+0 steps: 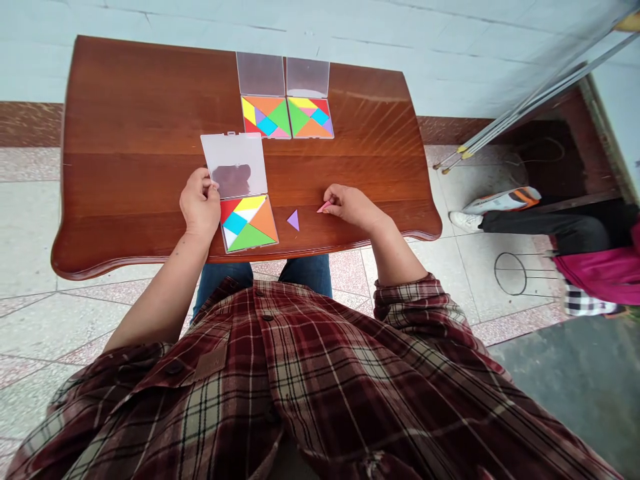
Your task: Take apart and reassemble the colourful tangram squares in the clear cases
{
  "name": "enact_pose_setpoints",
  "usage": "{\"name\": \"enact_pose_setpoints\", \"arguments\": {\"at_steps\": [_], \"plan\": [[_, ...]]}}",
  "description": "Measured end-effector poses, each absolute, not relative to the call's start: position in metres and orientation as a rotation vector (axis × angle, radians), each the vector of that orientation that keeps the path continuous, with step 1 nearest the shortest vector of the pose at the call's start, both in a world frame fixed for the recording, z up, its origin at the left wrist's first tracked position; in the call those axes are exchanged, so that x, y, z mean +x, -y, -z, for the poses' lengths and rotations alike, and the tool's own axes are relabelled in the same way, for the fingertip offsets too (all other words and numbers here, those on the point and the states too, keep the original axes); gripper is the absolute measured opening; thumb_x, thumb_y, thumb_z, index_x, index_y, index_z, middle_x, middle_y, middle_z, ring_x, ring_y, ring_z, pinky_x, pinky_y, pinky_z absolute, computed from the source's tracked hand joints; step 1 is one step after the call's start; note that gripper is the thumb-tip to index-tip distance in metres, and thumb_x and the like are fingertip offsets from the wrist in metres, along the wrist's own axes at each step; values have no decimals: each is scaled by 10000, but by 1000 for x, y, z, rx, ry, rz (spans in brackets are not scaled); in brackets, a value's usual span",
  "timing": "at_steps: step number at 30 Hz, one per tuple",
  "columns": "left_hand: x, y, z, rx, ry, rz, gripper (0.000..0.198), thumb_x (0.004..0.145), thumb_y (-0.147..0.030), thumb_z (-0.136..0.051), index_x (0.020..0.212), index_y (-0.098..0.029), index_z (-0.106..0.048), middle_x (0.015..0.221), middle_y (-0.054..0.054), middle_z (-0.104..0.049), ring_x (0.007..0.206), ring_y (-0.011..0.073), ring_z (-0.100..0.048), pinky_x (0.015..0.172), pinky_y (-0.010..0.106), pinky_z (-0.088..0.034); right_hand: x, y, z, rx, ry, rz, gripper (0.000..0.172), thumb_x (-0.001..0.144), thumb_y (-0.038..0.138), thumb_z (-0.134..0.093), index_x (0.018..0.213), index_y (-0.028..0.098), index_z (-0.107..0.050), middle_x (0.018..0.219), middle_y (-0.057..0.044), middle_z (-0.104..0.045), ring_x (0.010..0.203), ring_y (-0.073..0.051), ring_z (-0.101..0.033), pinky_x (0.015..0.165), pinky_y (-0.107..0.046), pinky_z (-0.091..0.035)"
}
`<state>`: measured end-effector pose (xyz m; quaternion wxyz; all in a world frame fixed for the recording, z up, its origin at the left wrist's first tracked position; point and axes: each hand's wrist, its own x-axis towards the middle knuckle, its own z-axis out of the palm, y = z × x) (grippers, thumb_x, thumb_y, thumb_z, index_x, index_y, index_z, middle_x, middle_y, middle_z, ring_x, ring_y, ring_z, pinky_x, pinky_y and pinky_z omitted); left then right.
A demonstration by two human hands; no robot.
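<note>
My left hand pinches the left edge of the clear lid of an open tangram case. The case's tray lies near the table's front edge, with red, yellow, orange, blue and green pieces in it and white gaps between some of them. To the right of the tray, a purple triangle rests on the wood. Farther right, my right hand has its fingers closed on a small pink piece, just above or on the tabletop.
Two more open tangram cases lie side by side at the back of the brown table, their lids toward the wall. On the right, a person's leg, a wire frame and crutches show beyond the table.
</note>
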<state>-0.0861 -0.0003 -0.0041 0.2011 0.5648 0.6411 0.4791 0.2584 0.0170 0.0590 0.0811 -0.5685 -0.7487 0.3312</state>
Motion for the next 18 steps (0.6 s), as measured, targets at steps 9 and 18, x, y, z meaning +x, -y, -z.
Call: {"name": "enact_pose_setpoints", "arguments": {"at_steps": [9, 18], "plan": [[-84, 2, -1, 1505, -1894, -1300, 179, 858, -226, -569, 1031, -218, -617, 850, 5, -684, 827, 176, -669, 895, 354, -543, 250, -13, -55, -1636, 2153, -978, 59, 781, 198, -615, 789, 188, -557, 701, 15, -562, 646, -120, -455, 666, -273, -351], [-84, 0, 5, 1524, -1850, -1350, 191, 860, -231, -571, 1047, -228, -613, 865, 2, -685, 808, 170, -672, 879, 340, -552, 220, -16, -50, -1498, 2184, -1025, 22, 775, 172, -566, 795, 183, -564, 719, 10, -536, 720, -135, -461, 698, -283, -352]]}}
